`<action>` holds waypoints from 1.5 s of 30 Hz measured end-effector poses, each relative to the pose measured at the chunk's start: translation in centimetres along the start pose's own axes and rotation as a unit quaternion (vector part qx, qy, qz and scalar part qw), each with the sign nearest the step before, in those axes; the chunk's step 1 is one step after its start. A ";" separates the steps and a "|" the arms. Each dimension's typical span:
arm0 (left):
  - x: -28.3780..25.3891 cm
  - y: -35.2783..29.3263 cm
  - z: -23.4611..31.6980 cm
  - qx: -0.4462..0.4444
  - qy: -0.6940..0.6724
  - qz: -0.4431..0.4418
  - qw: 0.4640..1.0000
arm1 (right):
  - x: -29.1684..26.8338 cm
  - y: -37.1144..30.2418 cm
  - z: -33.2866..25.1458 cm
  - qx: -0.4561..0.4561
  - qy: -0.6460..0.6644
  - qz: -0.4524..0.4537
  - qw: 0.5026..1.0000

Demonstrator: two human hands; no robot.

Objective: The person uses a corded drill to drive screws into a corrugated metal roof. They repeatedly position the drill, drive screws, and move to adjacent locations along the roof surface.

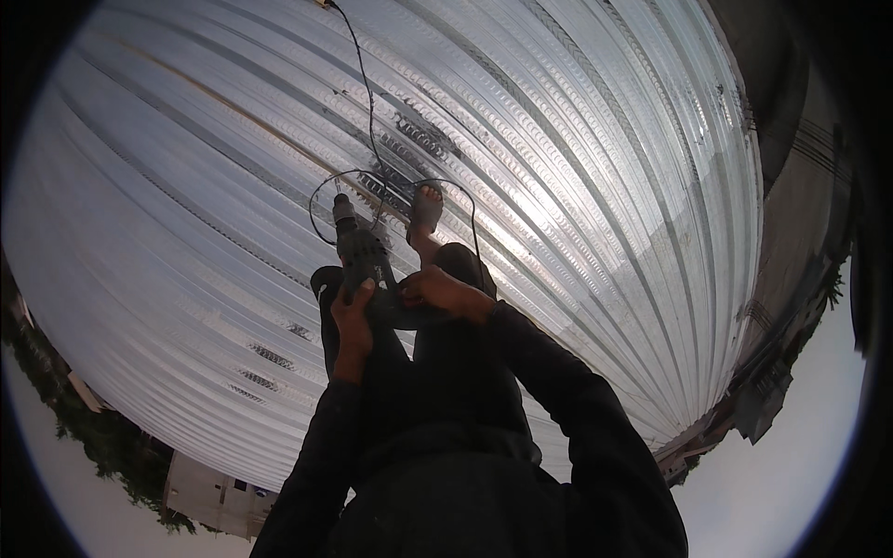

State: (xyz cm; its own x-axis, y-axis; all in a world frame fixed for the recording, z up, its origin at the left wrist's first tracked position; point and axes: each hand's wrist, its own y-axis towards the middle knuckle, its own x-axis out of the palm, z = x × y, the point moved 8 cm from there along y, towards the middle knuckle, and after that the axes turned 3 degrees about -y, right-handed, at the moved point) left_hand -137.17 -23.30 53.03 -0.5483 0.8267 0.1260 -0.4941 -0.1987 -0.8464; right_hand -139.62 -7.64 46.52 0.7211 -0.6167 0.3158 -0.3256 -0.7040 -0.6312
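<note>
I stand on a ribbed, shiny metal roof [558, 167] and look down at my legs. A dark corded power drill [358, 251] points its nose down at the sheet. My left hand [352, 316] wraps the drill's body from the left. My right hand [445, 291] grips the rear handle on the right. Both arms are in dark long sleeves. The drill's black cord [367, 102] loops around my sandalled foot [426, 209] and runs away across the roof to the far edge.
Dark marks and perforated patches [423, 138] dot the corrugated sheets. Beyond the roof edge lie trees [102, 437], a pale building [219, 498] at the lower left, and other rooftops [772, 372] on the right.
</note>
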 end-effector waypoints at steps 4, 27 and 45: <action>-0.6 -1.1 -3.2 -0.015 0.045 0.019 0.999 | 1.6 -2.3 3.9 -0.001 -0.059 0.035 0.998; -14.1 -5.6 -14.6 0.040 0.139 -0.015 0.989 | 18.8 -2.0 20.1 0.202 0.337 0.056 0.918; -1.2 7.4 -35.6 0.065 0.043 0.007 0.997 | -3.5 -2.6 36.9 0.081 0.174 -0.091 0.977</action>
State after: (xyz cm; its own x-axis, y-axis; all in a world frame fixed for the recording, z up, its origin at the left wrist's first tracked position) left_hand -116.17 -7.02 28.15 -0.4988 0.8643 0.0646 -0.5725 -0.2726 -0.7732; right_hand -118.71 9.29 20.91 0.4978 -0.5891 0.6365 -0.0900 -0.7650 -0.6377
